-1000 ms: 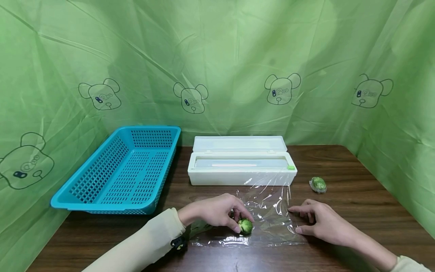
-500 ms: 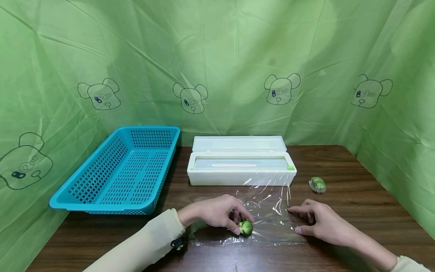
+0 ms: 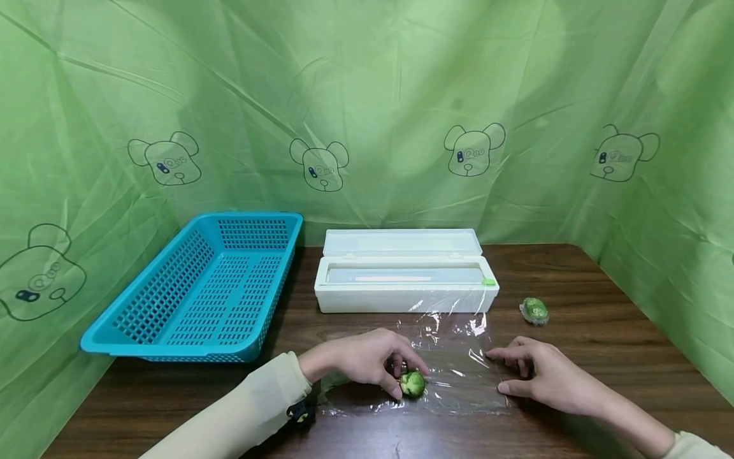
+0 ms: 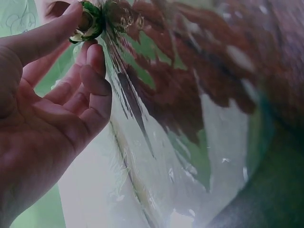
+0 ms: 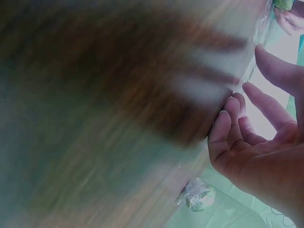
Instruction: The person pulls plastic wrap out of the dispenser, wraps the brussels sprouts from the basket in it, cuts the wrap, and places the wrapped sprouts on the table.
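Note:
A small green Brussels sprout rests on a sheet of clear cling film spread over the table. My left hand pinches the sprout between thumb and forefinger, and the left wrist view shows the sprout at the fingertips. At the film's right edge is my right hand, thumb and forefinger apart, fingertips touching down at the edge. From a white cling film dispenser with its lid raised, the film runs toward me. Another sprout, wrapped in film, lies right of the dispenser.
On the left stands a blue plastic basket with perforated walls. A green cloth printed with bear heads encloses the back and sides of the brown wooden table.
Both hands stay nearly in place. The film near the dispenser and the right hand has shifted slightly, with its creases and glints changed. The view has drifted a little.

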